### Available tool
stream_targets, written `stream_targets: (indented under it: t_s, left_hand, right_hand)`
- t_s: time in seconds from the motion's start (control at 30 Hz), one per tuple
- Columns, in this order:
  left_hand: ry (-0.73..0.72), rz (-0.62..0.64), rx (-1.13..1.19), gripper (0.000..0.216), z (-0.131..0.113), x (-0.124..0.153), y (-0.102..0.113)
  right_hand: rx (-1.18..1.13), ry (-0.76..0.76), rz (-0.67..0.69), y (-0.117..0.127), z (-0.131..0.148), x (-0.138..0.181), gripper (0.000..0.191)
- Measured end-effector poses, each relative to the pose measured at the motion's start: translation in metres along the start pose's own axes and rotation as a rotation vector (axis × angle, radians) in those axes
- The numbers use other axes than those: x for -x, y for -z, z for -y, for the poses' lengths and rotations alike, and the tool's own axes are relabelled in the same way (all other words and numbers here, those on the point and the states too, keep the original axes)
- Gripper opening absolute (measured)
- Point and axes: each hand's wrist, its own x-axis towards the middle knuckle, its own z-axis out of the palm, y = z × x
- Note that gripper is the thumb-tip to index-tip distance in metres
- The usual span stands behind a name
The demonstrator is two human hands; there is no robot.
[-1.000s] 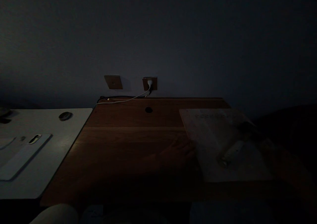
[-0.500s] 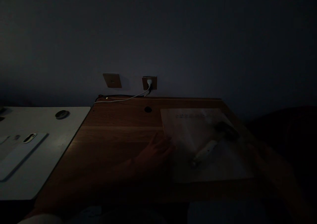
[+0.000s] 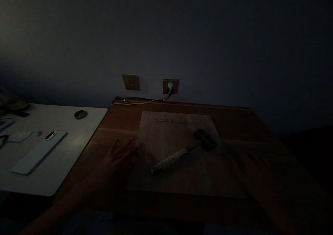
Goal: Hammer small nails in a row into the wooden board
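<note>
The room is dim and details are hard to make out. A flat pale board (image 3: 166,132) lies on the wooden desk, with a row of small nails or pins (image 3: 167,120) standing along its far side. Diagonally across it rests a hammer (image 3: 173,158), its dark head to the upper right and its pale, worn handle pointing toward the lower left. My left hand (image 3: 118,158) is at the board's left edge, fingers spread and holding nothing. At the right edge is my right hand (image 3: 251,167), very dark, its fingers seeming stretched out and apart.
On the left, a white table (image 3: 85,134) adjoins the wooden desk (image 3: 106,138). It bears a long white object (image 3: 39,155), probably a power bank or phone, and a round dark item (image 3: 80,114). A plugged-in white cable (image 3: 153,100) runs from the wall socket (image 3: 174,86).
The board has shifted left across the desk with the hammer on it, and both hands have moved left alongside. The view has turned slightly. The hammer, blurred before, now looks sharp.
</note>
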Motion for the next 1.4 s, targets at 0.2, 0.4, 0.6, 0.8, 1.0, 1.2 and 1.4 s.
stream_targets:
  t_s: [0.2,0.4,0.6,0.8,1.0,1.2,1.4]
  left_hand:
    - [0.077,0.015,0.048,0.036,0.003,-0.050,0.019]
    - [0.112,0.135,-0.027,0.032,0.013,-0.160,0.062]
    - [0.151,0.208,0.019,0.023,0.037,-0.222,0.055]
    - [0.109,0.242,0.037,0.026,0.046,-0.231,0.030]
    - [0.068,0.241,0.003,0.025,0.048,-0.231,0.021]
    - [0.047,0.199,0.022,0.024,0.054,-0.229,0.019]
    - [0.058,0.153,0.083,0.022,0.053,-0.230,0.018]
  right_hand:
    - [-0.225,-0.072,0.049,0.011,0.026,-0.101,0.040]
    - [-0.183,0.034,0.322,-0.002,0.066,-0.197,0.019]
    - [-0.145,0.007,0.472,-0.019,0.063,-0.207,0.027]
    - [-0.079,0.011,0.551,-0.034,0.063,-0.203,0.012]
    - [-0.067,0.054,0.549,-0.037,0.065,-0.205,0.014]
    - [-0.141,0.136,0.586,-0.036,0.073,-0.204,0.011]
    - [-0.169,0.151,0.612,-0.044,0.078,-0.202,0.009]
